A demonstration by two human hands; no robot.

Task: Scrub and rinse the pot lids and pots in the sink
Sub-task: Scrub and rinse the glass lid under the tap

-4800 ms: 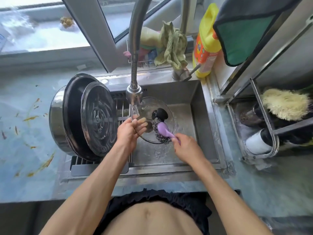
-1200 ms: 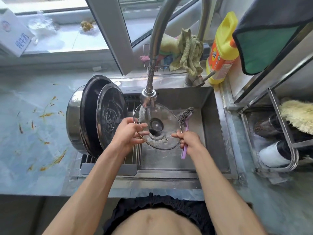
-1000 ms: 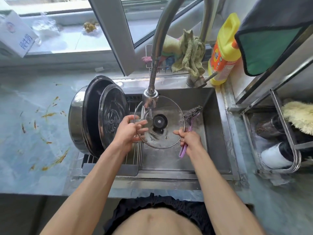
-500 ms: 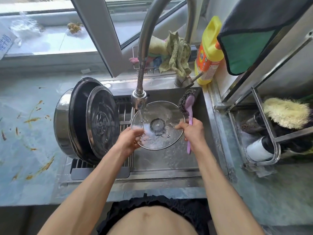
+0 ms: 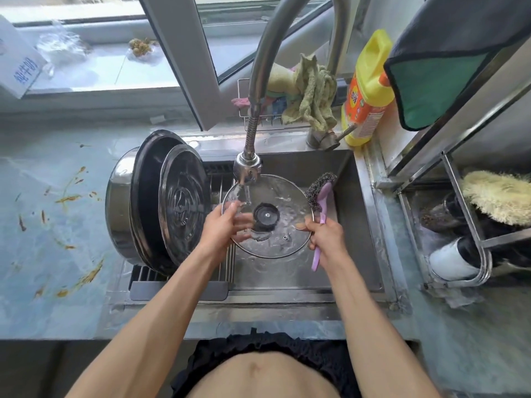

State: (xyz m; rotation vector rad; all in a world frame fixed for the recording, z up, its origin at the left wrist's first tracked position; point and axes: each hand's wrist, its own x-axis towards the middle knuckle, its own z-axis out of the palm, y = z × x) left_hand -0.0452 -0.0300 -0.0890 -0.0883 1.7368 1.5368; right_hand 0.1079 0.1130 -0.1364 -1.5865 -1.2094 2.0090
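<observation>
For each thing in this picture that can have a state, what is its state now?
faucet: running, water falling on the lid.
glass lid: wet, held over the sink by both hands.
left hand: holding the lid's left edge.
right hand: gripping the scrubber, thumb on the lid's rim.
steel-wool scrubber: off the lid, head up.
pot: tipped on its side on the rack.

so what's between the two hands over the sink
In the head view, the glass lid spans the gap: the left hand grips its left rim and the right hand its right, with the black knob midway, under the running faucet.
</observation>
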